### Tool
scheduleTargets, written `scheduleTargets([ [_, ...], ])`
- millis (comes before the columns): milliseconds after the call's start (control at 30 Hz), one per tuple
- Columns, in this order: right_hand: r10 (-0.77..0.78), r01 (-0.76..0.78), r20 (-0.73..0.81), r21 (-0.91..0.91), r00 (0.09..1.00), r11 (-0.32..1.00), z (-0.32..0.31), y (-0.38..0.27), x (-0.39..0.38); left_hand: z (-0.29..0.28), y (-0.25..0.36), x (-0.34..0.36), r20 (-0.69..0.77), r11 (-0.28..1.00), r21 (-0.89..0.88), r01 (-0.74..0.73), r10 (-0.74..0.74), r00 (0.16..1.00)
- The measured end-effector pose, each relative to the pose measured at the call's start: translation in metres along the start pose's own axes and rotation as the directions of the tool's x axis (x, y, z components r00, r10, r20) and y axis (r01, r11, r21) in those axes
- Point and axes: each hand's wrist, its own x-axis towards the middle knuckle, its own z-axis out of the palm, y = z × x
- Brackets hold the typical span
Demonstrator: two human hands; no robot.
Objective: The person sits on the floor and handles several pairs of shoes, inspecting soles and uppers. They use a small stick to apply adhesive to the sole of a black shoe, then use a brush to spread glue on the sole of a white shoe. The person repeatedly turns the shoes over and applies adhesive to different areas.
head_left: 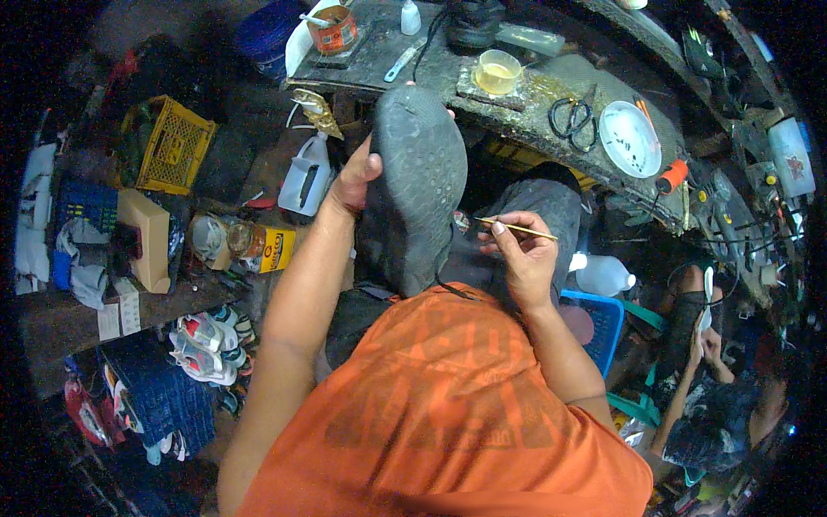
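Note:
My left hand [355, 177] is closed around the toe end of a dark grey shoe [420, 164], its thumb on the near edge and fingertips showing on the far side. The shoe's dimpled sole faces me, and its lower end reaches down towards my lap. A dark cord [446, 258] hangs along its right edge onto my orange shirt. Just right of the shoe, my right hand [525, 258] pinches a thin yellowish stick [536, 233] between thumb and fingers. The stick lies nearly level, its left tip pointing at the shoe without touching it.
Ahead runs a worn bench [413, 73] with an orange can [332, 31], a cup of yellowish liquid [497, 72], black-handled scissors [572, 123] and a white bowl [630, 139]. A white jug [305, 177] and yellow crate [177, 146] stand left. A co-worker [715, 388] sits at right.

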Motion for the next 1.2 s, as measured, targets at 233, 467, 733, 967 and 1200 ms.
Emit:
scheduleTargets([
  [233,0.021,-0.023,-0.054,-0.041,0.998,0.999,-0.005,-0.004,-0.001,-0.021,0.01,-0.014,-0.145,0.914,-0.381,-0.142,0.093,0.985],
  [467,-0.007,0.006,-0.009,-0.047,1.0,0.999,0.0,-0.003,0.002,-0.029,0.005,-0.022,-0.223,0.859,-0.465,-0.213,0.12,0.967],
  [733,-0.011,0.01,-0.009,-0.07,1.0,0.997,-0.001,-0.007,0.0,-0.017,-0.002,-0.03,-0.255,0.872,-0.453,-0.187,0.074,0.964],
  [967,-0.052,0.05,-0.02,-0.082,0.998,0.995,-0.004,-0.009,-0.004,-0.017,-0.002,-0.043,-0.321,0.791,-0.56,-0.247,0.068,0.945],
  [1200,-0.078,0.078,0.002,-0.082,0.997,0.994,-0.006,-0.014,-0.01,-0.005,0.016,-0.051,-0.351,0.887,-0.394,-0.239,0.096,0.932],
])
